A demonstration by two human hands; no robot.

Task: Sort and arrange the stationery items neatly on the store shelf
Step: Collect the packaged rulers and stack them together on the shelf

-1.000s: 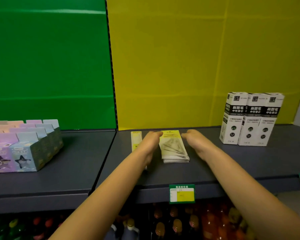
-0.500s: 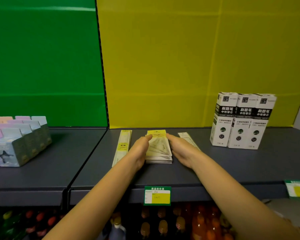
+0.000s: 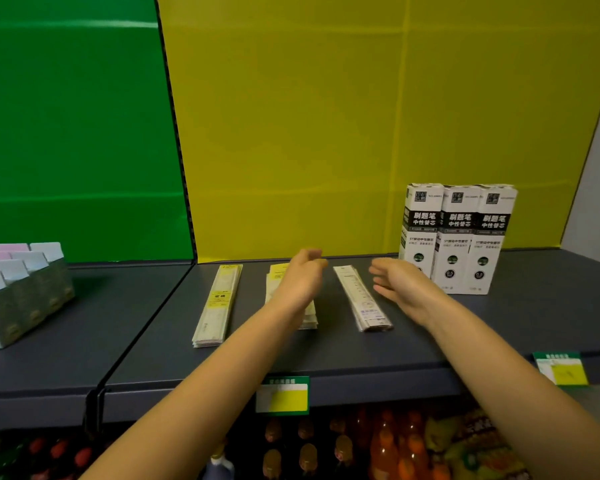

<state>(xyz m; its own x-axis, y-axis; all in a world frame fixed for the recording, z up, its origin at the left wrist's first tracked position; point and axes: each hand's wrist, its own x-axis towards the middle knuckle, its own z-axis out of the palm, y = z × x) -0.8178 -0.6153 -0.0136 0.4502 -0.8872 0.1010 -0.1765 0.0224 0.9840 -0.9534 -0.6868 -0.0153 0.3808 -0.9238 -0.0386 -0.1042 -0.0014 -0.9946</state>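
Three flat stacks of packaged stationery lie on the dark grey shelf [image 3: 430, 334]. A long narrow yellow-labelled pack stack [image 3: 217, 304] lies at the left. The yellow-topped packet stack [image 3: 277, 278] lies in the middle, mostly hidden by my left hand [image 3: 300, 275], which hovers over it with fingers loose. A white ruler-like pack stack [image 3: 361, 297] lies slanted at the right. My right hand [image 3: 395, 282] is open beside that stack, fingers spread, holding nothing. Both hands look blurred.
Three upright white and black refill boxes [image 3: 458, 237] stand at the back right. A tray of pastel boxes [image 3: 18, 289] sits on the left shelf. Green price tags [image 3: 282, 394] hang on the shelf edge. Bottles [image 3: 378, 445] fill the shelf below.
Both hands have come off the middle packet stack and lifted. My right hand moved right, past the white pack stack. The camera view shifted, showing more of the shelf.
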